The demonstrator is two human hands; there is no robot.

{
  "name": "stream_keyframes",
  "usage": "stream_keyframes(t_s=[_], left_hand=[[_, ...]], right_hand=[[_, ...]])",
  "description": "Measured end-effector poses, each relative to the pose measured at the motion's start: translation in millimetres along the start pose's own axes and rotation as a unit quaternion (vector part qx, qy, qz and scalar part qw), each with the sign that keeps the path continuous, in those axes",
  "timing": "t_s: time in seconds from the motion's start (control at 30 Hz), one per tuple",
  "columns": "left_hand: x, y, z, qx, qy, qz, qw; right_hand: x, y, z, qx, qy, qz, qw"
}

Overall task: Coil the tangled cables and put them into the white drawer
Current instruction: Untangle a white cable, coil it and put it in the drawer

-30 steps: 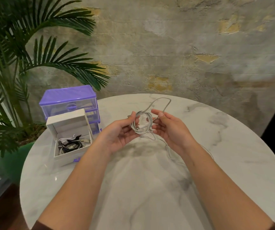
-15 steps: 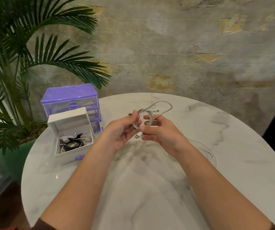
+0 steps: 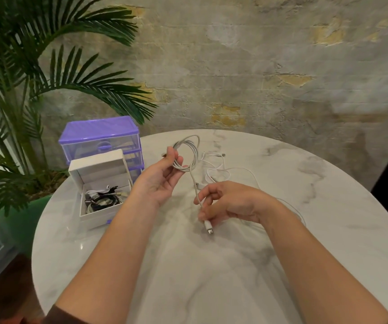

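A round white marble table (image 3: 211,288) with grey veins carries everything. At its left edge stands a purple set of clear plastic drawers (image 3: 100,139). Just in front of it, touching or nearly so, sits a white drawer (image 3: 99,183), open at the top, with coiled black and white cables inside. Toward the back of the table, right of centre, a loose white cable (image 3: 221,170) lies in tangled loops on the marble.

Two bare forearms enter from the lower edge, ending in the left hand (image 3: 159,177) and the right hand (image 3: 231,202), both without rings, watch or gloves, while a dark brown sleeve (image 3: 66,315) edge shows near each elbow at the bottom corners.
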State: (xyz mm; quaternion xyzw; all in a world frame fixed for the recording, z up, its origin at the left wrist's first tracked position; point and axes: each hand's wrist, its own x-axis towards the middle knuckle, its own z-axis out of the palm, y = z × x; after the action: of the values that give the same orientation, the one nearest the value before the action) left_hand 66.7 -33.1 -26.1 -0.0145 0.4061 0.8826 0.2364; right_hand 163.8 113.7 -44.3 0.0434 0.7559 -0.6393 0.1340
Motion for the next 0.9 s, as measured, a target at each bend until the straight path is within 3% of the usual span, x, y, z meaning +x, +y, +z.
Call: stream_keyframes(t_s=[0.17,0.37,0.43,0.63,0.8,0.9], left_hand=[[1.8,3.3,-1.8,-0.019,0.01,0.002,1.0],[0.4,3.3,-1.3,-0.034,-0.009,0.021,0.999],[-0.9,0.5,2.0,-0.023,-0.03,0.027,0.999],[-8.3,-5.0,6.0,0.023,-0.12,-0.014,0.992],[-12.4,-1.8,4.5,0.039,-0.16,-0.035,0.986],[-11.6,1.0,2.8,0.107,-0.157,-0.007,0.982]], right_hand=[[-5.1,0.3,0.8,-0.066,-0.056,0.037,0.996],[-7.3,-1.6,2.3,-0.064,-0.085,0.039,0.994],[-5.4,-1.9,3.4,-0.07,-0.059,0.019,0.996],[0.0,-11.8,3.2,0.019,0.154,-0.094,0.983],[-5.0,-13.4,1.4,0.035,0.157,-0.097,0.982],[-5.5,-14.3,-0.6,0.046,0.169,-0.1,0.979]])
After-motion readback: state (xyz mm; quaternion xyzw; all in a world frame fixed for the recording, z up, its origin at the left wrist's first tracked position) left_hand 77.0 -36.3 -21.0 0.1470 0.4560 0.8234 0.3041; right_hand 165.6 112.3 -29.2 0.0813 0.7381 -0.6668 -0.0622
